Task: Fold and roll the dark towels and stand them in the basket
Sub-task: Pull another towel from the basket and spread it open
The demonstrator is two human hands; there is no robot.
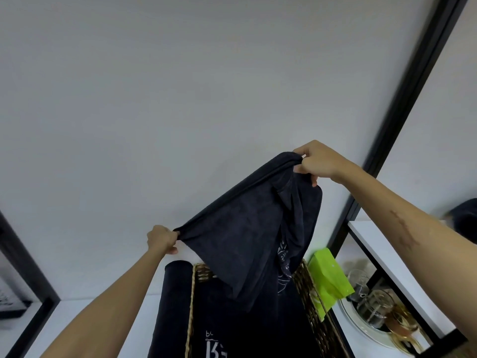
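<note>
Dark towel [247, 233] hangs in the air above the wicker basket [313, 306], stretched along its top edge between two raised hands. Left hand [162, 239] pinches the lower corner; right hand [313, 161] grips the higher corner, fingers curled round the cloth. More dark fabric with pale lettering [255, 339] fills the basket, and a rolled dark towel [171, 303] lies along its left side on the white shelf [98, 329]. A green packet [326, 277] leans at the basket's right side, near glass jars [374, 306].
</note>
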